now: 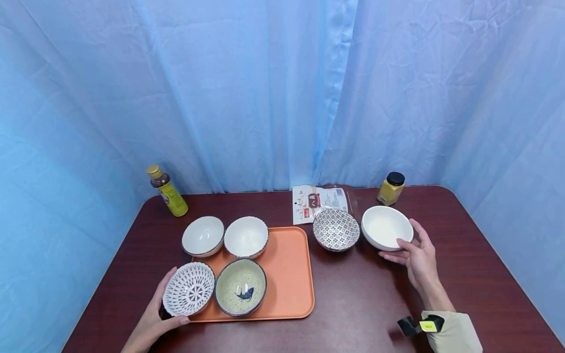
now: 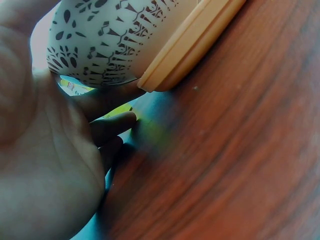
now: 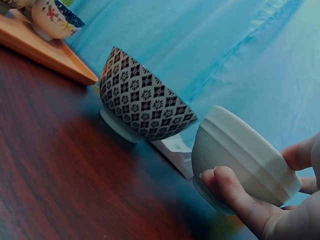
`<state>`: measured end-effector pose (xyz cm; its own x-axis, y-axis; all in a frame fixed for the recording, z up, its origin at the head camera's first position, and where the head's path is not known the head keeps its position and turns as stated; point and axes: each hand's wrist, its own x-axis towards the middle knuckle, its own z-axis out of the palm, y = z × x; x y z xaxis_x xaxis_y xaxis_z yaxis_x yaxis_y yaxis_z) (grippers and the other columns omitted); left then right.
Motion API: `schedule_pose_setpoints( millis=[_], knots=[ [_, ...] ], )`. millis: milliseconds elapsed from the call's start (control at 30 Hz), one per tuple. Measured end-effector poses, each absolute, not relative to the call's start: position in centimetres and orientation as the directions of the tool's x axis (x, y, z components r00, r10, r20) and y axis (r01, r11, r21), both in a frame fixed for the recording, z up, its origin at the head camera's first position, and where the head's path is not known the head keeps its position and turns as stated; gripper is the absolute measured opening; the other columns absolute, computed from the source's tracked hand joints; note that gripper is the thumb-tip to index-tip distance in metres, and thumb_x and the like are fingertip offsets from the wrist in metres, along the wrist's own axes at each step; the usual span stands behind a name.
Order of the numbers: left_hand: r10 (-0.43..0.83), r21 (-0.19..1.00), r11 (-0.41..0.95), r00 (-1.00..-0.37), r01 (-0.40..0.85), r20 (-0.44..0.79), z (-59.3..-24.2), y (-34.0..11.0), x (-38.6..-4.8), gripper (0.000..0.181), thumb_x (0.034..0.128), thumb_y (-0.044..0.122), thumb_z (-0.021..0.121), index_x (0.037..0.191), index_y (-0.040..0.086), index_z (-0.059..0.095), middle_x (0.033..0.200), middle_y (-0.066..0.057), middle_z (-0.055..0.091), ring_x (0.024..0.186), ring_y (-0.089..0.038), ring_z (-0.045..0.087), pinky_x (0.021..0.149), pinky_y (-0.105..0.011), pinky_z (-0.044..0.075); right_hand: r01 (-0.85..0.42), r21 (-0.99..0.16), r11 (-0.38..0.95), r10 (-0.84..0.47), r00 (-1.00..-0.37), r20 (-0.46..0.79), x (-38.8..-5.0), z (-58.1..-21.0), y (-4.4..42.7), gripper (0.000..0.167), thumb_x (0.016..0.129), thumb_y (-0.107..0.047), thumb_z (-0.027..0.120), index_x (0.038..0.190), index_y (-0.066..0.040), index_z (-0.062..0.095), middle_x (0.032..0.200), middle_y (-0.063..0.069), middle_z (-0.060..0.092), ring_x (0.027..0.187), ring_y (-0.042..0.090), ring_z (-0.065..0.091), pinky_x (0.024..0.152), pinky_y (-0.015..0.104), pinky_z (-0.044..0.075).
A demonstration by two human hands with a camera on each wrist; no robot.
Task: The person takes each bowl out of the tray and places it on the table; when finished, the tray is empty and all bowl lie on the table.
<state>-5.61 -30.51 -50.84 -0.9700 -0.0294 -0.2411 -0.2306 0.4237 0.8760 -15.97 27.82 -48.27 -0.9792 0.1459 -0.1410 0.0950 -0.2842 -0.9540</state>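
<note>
My left hand (image 1: 152, 316) is around the left side of a white bowl with a grey dash pattern (image 1: 189, 289), its thumb at the near side. In the left wrist view, this patterned bowl (image 2: 107, 45) stands on the tray's edge, and the fingertips reach the tray rim (image 2: 170, 60). My right hand (image 1: 421, 260) holds a plain white bowl (image 1: 386, 226) at its right side, thumb at the rim and fingers underneath. In the right wrist view, fingers wrap the white bowl (image 3: 240, 155); whether its foot touches the table, I cannot tell.
The orange tray (image 1: 289, 274) also bears a fish-motif bowl (image 1: 241, 287) and two white-inside bowls (image 1: 203, 236) (image 1: 246, 237). A black-patterned bowl (image 1: 336, 229) stands beside the white one. Behind are a packet (image 1: 315, 201), a black-lidded jar (image 1: 391, 189) and a yellow-capped bottle (image 1: 167, 191).
</note>
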Motion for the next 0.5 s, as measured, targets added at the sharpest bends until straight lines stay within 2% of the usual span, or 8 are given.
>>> schedule_pose_setpoints(
  millis=[233,333,400,467,500],
  knots=[
    [-0.029,0.882,0.413,-0.971,-0.226,-0.235,-50.90,-30.53,-5.55,0.113,0.0796,0.015,0.080,0.162,0.029,0.004,0.170,-0.009,0.007,0.150,-0.032,0.010,0.115,-0.066,0.014,0.116,-0.957,-0.266,0.147,-0.976,-0.159,-16.22,-48.89,27.79,0.075,0.103,0.001,0.041,0.162,-0.016,-0.001,0.148,0.019,0.022,0.069,0.019,0.075,0.064,0.039,0.062],
    [-0.026,0.887,0.409,-0.974,-0.216,-0.226,-50.90,-30.54,-5.50,0.112,0.0799,0.015,0.080,0.162,0.030,0.005,0.170,-0.007,0.008,0.149,-0.006,0.010,0.115,-0.065,0.014,0.121,-0.954,-0.274,0.146,-0.975,-0.166,-16.29,-49.11,27.75,0.075,0.103,0.001,0.041,0.162,-0.017,-0.002,0.151,0.021,0.018,0.069,0.018,0.075,0.065,0.039,0.062],
    [-0.026,0.889,0.406,-0.975,-0.212,-0.221,-50.90,-30.55,-5.47,0.112,0.0802,0.015,0.079,0.162,0.030,0.005,0.170,-0.007,0.008,0.141,0.013,0.012,0.115,-0.065,0.014,0.123,-0.954,-0.274,0.146,-0.975,-0.167,-16.35,-49.23,27.72,0.075,0.103,0.001,0.041,0.162,-0.017,-0.002,0.153,0.023,0.016,0.070,0.017,0.075,0.065,0.038,0.062],
    [-0.022,0.892,0.403,-0.976,-0.206,-0.215,-50.94,-30.58,-5.42,0.111,0.0803,0.014,0.079,0.162,0.030,0.006,0.170,-0.007,0.009,0.127,0.025,0.015,0.114,-0.064,0.014,0.125,-0.954,-0.272,0.145,-0.975,-0.170,-16.42,-49.31,27.69,0.075,0.103,0.000,0.041,0.162,-0.018,-0.002,0.155,0.024,0.013,0.070,0.016,0.075,0.065,0.038,0.062],
    [-0.023,0.892,0.402,-0.976,-0.206,-0.215,-50.94,-30.59,-5.41,0.111,0.0804,0.014,0.079,0.162,0.030,0.006,0.170,-0.007,0.009,0.125,0.026,0.015,0.114,-0.064,0.014,0.125,-0.954,-0.271,0.143,-0.975,-0.169,-16.46,-49.35,27.68,0.075,0.103,0.000,0.041,0.162,-0.018,-0.003,0.156,0.026,0.011,0.070,0.016,0.075,0.065,0.037,0.062]
  ],
)
